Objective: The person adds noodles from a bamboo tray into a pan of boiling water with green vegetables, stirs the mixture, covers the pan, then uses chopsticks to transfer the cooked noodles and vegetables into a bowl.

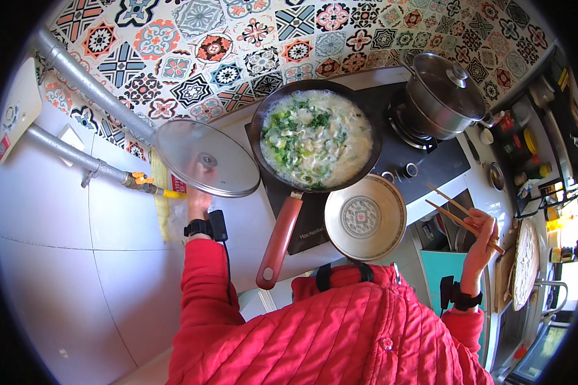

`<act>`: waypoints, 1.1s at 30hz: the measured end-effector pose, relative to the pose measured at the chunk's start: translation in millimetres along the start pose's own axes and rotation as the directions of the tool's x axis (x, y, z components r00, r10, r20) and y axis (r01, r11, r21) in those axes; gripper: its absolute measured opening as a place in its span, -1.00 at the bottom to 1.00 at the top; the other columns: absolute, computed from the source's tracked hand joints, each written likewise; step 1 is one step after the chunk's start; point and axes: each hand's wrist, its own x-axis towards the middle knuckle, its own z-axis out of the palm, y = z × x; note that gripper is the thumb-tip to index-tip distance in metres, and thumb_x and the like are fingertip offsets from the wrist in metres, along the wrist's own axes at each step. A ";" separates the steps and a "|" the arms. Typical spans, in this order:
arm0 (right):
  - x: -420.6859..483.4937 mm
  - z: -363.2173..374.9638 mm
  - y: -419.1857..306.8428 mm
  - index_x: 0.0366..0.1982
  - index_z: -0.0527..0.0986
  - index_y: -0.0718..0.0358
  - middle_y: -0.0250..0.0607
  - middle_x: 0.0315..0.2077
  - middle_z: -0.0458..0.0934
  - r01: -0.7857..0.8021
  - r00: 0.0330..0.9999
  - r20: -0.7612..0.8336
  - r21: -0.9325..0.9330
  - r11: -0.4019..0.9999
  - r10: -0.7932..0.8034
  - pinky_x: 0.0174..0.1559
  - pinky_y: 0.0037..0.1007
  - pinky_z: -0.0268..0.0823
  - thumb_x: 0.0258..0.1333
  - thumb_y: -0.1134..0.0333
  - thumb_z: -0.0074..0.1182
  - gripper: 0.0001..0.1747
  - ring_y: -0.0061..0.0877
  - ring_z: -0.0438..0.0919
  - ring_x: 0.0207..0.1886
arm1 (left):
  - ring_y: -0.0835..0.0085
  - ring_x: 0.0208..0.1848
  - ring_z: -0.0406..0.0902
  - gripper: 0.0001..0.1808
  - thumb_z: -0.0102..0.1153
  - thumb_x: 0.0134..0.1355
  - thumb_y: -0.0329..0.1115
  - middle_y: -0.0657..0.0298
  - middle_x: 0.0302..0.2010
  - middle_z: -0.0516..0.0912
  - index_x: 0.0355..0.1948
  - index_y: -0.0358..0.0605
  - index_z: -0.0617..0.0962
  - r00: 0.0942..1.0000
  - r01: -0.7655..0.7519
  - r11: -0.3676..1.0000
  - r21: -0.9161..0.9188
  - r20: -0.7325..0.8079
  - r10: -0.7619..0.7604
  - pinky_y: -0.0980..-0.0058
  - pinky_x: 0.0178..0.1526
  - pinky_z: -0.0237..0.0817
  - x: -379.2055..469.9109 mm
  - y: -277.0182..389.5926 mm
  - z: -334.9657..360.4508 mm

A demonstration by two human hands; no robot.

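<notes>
My left hand (200, 196) holds a tilted glass lid (233, 161) left of the frying pan; its fingers show only blurrily through the glass. A pair of wooden chopsticks (455, 216) is in my right hand (484, 228), held out to the right of the stove. On the left burner sits a dark frying pan (376, 149) with a reddish-brown handle (282, 243) pointing towards me. Pale, frothy soup with chopped green leaves and what look like noodles (318, 139) fills it. Just below the pan is a patterned bowl (395, 216) with no food in it.
A lidded steel pot (436, 103) occupies the right burner of the black gas stove (443, 168). Metal gas pipes (84, 154) with a yellow valve run along the left wall. Jars (525, 144) crowd the right counter, near a round, flour-coloured tray (526, 264).
</notes>
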 end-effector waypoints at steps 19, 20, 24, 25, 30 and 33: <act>6.0 23.8 20.2 -0.43 0.46 0.30 -0.15 -0.31 0.61 -0.043 0.988 0.148 0.038 0.998 0.037 -0.23 -0.47 0.47 0.39 0.19 -0.23 -0.60 -0.56 0.58 -0.40 | 0.20 0.24 0.33 -0.44 0.03 0.33 -0.24 0.01 0.23 0.32 0.31 -0.02 0.22 0.995 0.007 0.967 -0.253 -0.096 -0.032 0.16 0.24 0.26 -91.5 26.9 -7.4; 6.6 24.3 20.8 -0.43 0.46 0.31 -0.15 -0.31 0.61 -0.041 0.989 0.146 0.042 0.998 0.034 -0.24 -0.46 0.48 0.39 0.20 -0.22 -0.61 -0.55 0.59 -0.40 | 0.21 0.24 0.34 -0.46 0.02 0.33 -0.28 0.00 0.22 0.34 0.30 -0.05 0.23 0.995 0.001 0.973 -0.230 -0.093 -0.023 0.18 0.24 0.26 -97.7 26.4 -8.2; 7.5 25.9 25.6 -0.42 0.46 0.31 -0.12 -0.31 0.60 -0.046 0.987 0.156 0.069 0.997 0.034 -0.23 -0.43 0.49 0.39 0.20 -0.23 -0.62 -0.54 0.60 -0.39 | 0.25 0.20 0.39 -0.55 -0.03 0.33 -0.43 0.00 0.17 0.41 0.23 -0.18 0.30 0.982 0.031 0.982 -0.185 -0.179 -0.065 0.26 0.22 0.29 -131.1 20.8 -9.8; 7.6 26.4 27.3 -0.42 0.46 0.31 -0.12 -0.31 0.60 -0.071 0.984 0.166 0.067 0.995 0.059 -0.23 -0.44 0.49 0.39 0.20 -0.22 -0.61 -0.53 0.60 -0.39 | 0.25 0.19 0.41 -0.56 -0.03 0.33 -0.44 0.01 0.16 0.42 0.22 -0.19 0.31 0.978 0.048 0.985 -0.166 -0.191 -0.080 0.29 0.21 0.30 -139.7 18.7 -8.9; 9.6 26.9 36.7 -0.43 0.45 0.32 -0.12 -0.31 0.61 -0.074 0.977 0.203 0.066 0.995 0.059 -0.24 -0.46 0.49 0.39 0.18 -0.21 -0.60 -0.54 0.60 -0.39 | 0.28 0.15 0.45 -0.55 -0.02 0.30 -0.53 0.02 0.11 0.47 0.22 -0.23 0.32 0.981 0.037 0.984 -0.173 -0.180 -0.068 0.37 0.19 0.32 -171.6 8.9 -0.5; 15.4 22.6 41.6 -0.44 0.45 0.32 -0.15 -0.37 0.60 -0.048 0.977 0.210 0.059 0.997 0.034 -0.26 -0.49 0.44 0.38 0.21 -0.21 -0.62 -0.58 0.56 -0.40 | 0.27 0.15 0.45 -0.54 -0.02 0.29 -0.54 0.01 0.11 0.47 0.23 -0.24 0.31 0.977 0.035 0.980 -0.193 -0.199 -0.075 0.37 0.20 0.32 -175.4 4.1 5.6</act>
